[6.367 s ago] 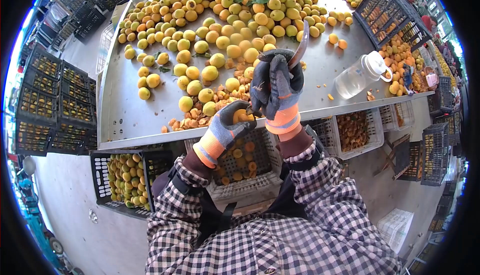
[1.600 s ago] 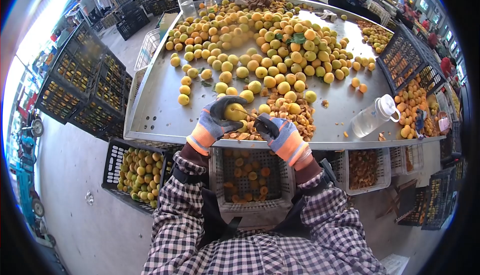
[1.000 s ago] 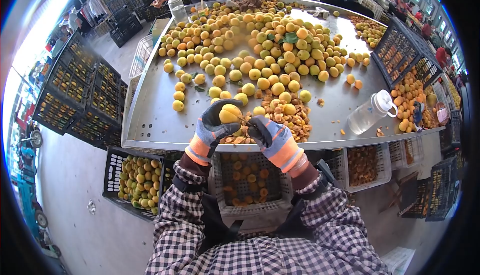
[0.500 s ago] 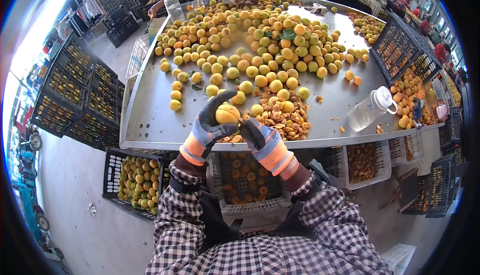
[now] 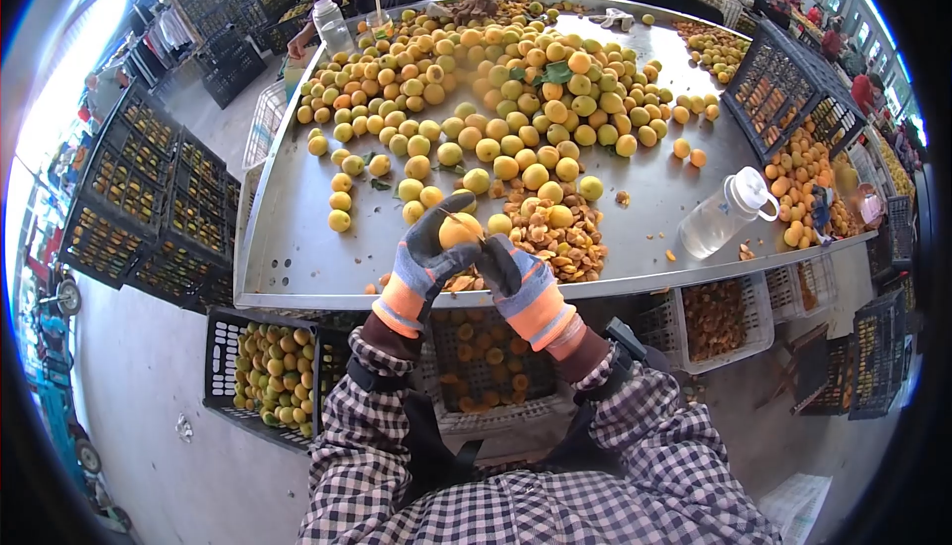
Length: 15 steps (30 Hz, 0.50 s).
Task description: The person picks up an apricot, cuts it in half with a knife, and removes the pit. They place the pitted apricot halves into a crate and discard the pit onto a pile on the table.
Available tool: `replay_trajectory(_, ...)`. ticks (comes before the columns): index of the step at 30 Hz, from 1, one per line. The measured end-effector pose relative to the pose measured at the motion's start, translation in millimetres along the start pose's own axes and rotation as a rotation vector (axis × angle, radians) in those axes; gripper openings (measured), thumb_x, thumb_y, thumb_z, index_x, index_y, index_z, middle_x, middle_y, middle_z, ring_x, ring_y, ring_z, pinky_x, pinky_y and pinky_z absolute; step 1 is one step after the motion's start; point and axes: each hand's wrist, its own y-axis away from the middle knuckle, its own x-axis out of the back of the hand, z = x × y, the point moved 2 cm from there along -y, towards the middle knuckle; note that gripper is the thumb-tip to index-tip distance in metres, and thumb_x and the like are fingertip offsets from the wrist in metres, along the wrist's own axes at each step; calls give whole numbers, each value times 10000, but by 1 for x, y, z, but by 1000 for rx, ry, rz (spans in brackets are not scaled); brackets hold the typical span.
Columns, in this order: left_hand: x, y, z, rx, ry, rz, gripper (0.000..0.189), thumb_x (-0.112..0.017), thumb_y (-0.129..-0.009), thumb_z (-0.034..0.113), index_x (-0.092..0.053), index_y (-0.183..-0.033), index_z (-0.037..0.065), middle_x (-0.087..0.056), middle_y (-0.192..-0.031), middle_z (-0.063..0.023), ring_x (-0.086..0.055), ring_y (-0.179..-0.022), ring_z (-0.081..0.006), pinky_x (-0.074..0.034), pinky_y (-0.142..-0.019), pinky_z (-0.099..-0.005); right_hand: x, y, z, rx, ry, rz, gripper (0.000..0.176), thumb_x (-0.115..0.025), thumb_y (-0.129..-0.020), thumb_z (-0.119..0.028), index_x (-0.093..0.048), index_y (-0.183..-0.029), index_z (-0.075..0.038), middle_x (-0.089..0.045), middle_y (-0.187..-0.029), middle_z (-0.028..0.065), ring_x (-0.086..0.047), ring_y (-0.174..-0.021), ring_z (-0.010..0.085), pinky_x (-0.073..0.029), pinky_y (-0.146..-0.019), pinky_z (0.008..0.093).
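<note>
My left hand (image 5: 431,258), in a grey, orange and black-palmed glove, grips a yellow apricot (image 5: 459,231) between thumb and fingers near the table's front edge. Against the fruit's right side, my gloved right hand (image 5: 513,273) is closed. A thin dark line shows where its fingertips meet the apricot, but what it holds is hidden. Just beyond my right hand lies a heap of cut apricot pieces (image 5: 568,244). A large pile of whole apricots (image 5: 476,133) spreads over the metal table (image 5: 654,203).
A clear jug with a white lid (image 5: 722,218) stands on the right, near a tilted black crate (image 5: 793,89). Below the table edge sit a crate of fruit halves (image 5: 486,411), a black crate of apricots (image 5: 213,386) and a white crate (image 5: 759,312). People sit across the table.
My left fingers have shifted around the apricot, and its cut line now shows on top. My hands stay together; the whole view has shifted slightly.
</note>
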Motion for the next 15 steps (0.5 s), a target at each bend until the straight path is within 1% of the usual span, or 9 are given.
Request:
replay_trajectory(2, -6, 2, 9, -42, 18, 63, 564, -788, -789, 227, -554, -1239, -20, -632, -1090, -78, -612, -977, -153, -507, -848, -294, -1, 0, -3, 1, 52, 0, 440, -644, -843, -125, -512, -1249, -19, -650, -858, 200, -641, -767, 394, -517, -624, 441)
replay_trajectory(4, -5, 3, 4, -46, -25, 110, 529, -731, -838, 303, -566, -1214, -31, -655, -1018, -94, -619, -951, -153, -507, -840, -296, -4, 2, -3, -2, 110, 7, 410, -641, -844, -129, -521, -1219, -15, -649, -855, 199, -640, -762, 393, -516, -620, 442)
replay_trajectory(5, -12, 4, 0, -22, 74, 179, 562, -627, -901, 423, -556, -1218, -35, -667, -976, -101, -633, -912, -170, -510, -825, -303, -10, 2, 1, 33, 113, 14, 367, -637, -848, -135, -528, -1177, -17, -646, -844, 197, -640, -759, 391, -515, -617, 445)
replay_trajectory(6, -23, 7, -6, 139, 487, 182, 554, -481, -970, 467, -567, -1196, -31, -667, -1015, -111, -638, -915, -193, -507, -830, -304, -16, 4, 4, 66, 115, 18, 324, -633, -851, -141, -535, -1135, -19, -642, -833, 195, -639, -757, 389, -514, -614, 448)
replay_trajectory(8, -32, 3, -28, 214, 685, 320, 636, -436, -969, 554, -535, -1242, -12, -648, -1055, -143, -630, -957, -221, -499, -855, -330, -21, 4, 7, 55, 148, 11, 263, -625, -861, -165, -537, -1075, -39, -637, -832, 194, -637, -750, 388, -511, -611, 458)
replay_trajectory(10, -33, 0, -17, 197, 577, 263, 640, -421, -972, 560, -544, -1230, -13, -646, -1065, -145, -626, -965, -218, -495, -866, -337, -20, 3, 11, -65, 265, -119, 313, -579, -805, -17, -552, -1113, -65, -608, -927, 150, -632, -805, 351, -514, -633, 412)
replay_trajectory(12, -26, -1, -14, 183, 471, 217, 646, -406, -975, 566, -553, -1219, -13, -644, -1074, -147, -622, -972, -214, -492, -877, -343, -16, 4, 13, -43, 289, -82, 313, -580, -808, -26, -552, -1117, -64, -607, -926, 145, -632, -800, 349, -518, -635, 410)
replay_trajectory(14, -10, -2, -23, 134, 21, 121, 653, -381, -980, 573, -581, -1182, -15, -659, -1071, -164, -632, -934, -220, -493, -883, -353, -14, 3, 10, -3, 281, -75, 294, -587, -803, -33, -558, -1094, -61, -604, -924, 143, -631, -807, 349, -519, -636, 408)
replay_trajectory(15, -18, -6, -31, 122, 215, 346, 675, -356, -977, 592, -609, -1097, -22, -679, -988, -167, -647, -843, -220, -511, -836, -338, -20, 5, 11, -2, 300, -76, 264, -594, -808, -51, -565, -1070, -56, -600, -919, 147, -629, -815, 345, -517, -632, 404)
